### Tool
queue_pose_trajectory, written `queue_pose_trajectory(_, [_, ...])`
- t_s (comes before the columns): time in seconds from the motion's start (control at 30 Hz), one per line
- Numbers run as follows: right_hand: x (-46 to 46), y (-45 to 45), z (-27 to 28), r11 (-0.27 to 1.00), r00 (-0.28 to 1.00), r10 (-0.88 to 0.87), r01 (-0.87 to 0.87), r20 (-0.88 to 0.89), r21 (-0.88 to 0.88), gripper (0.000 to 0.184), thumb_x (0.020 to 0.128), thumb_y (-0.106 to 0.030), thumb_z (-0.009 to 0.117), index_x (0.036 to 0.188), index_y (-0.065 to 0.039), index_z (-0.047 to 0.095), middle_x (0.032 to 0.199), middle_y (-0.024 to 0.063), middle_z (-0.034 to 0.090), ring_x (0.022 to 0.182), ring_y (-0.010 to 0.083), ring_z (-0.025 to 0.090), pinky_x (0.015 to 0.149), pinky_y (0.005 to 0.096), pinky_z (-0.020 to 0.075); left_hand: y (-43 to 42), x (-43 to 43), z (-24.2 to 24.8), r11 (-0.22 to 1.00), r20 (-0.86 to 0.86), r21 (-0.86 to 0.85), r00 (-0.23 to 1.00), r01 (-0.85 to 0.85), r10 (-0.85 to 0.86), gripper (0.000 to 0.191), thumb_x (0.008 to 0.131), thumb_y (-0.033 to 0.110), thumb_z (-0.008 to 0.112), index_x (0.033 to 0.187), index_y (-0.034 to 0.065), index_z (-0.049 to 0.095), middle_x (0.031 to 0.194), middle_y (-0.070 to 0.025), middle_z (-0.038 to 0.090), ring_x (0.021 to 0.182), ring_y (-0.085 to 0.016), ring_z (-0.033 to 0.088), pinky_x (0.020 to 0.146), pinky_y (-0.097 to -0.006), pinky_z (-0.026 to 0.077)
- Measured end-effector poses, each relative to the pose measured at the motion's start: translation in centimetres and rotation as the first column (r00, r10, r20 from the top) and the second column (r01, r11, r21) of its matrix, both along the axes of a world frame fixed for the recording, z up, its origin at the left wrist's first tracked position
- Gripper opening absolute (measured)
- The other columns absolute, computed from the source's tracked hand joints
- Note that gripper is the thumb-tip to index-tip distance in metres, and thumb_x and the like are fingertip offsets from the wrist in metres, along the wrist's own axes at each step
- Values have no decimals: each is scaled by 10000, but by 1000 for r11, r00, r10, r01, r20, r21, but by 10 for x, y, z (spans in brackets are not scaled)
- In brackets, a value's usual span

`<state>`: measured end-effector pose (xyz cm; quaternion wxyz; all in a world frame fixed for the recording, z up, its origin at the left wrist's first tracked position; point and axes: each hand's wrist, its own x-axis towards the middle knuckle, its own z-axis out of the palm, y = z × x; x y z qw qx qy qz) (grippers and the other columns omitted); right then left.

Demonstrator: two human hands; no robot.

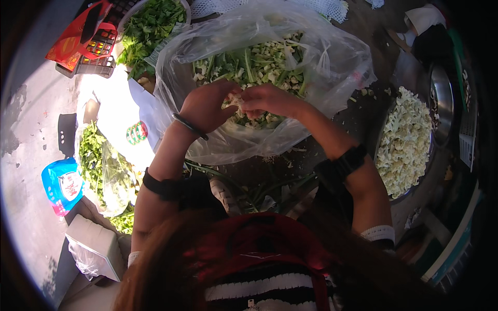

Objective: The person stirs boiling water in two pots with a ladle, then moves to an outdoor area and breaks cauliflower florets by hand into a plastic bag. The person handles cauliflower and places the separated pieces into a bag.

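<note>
Over a large clear plastic bag [338,46], my left hand [208,105] and my right hand [272,100] meet fingertip to fingertip. Between them is a small piece of cauliflower [234,100], partly hidden by the fingers. Both hands appear to grip it. Below, the bag's mouth lies spread wide around cauliflower trimmings [268,64], with green leaf stalks, cut stems and pale bits. To the right, a heap of white cauliflower florets [404,144] fills a container whose rim is mostly covered.
Leafy greens fill a white basket [188,11] at upper left, beside a red bag [74,39] on a dark crate. More bagged greens [93,155], a blue packet [64,186] and a pale box [93,241] lie left. A steel bowl [443,105] stands far right.
</note>
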<state>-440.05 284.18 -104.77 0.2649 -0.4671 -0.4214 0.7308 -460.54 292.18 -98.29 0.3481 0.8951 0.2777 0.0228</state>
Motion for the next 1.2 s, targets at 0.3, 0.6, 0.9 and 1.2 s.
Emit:
queue_pose_trajectory(0.3, [-44,-80,-81,844,552,250,-527,795,100,500,864,-436,683,1178,-51,626,1030,164,702,981,365,669,837,443,522,-10,-1,-13,833,-197,551,978,48,74,548,757,316,761,1208,67,575,1105,-127,634,1056,-319,626,893,-433,516])
queue_pose_trajectory(0.6, [-60,-112,-118,862,527,241,-502,815,70,298,863,-285,654,1070,-70,649,917,160,692,881,328,684,743,486,523,-27,4,-18,952,-442,-14,852,306,-280,628,805,411,741,1303,78,553,1148,-152,638,1053,-344,618,910,-442,501])
queue_pose_trajectory(0.9, [-62,-87,-154,877,261,-7,-461,965,131,297,885,-163,607,1164,-62,617,678,102,651,620,290,642,560,454,508,-17,-6,-9,969,-405,94,898,227,-171,594,828,387,726,1303,81,545,1092,-153,649,1012,-355,629,868,-451,511])
queue_pose_trajectory(1.2, [-22,-41,-98,955,960,-245,264,137,-136,228,935,-169,602,1101,-18,637,791,90,666,763,222,692,637,361,554,-7,-16,-7,975,-221,220,975,25,25,390,811,364,717,1083,94,645,967,-107,687,920,-329,669,777,-443,535])
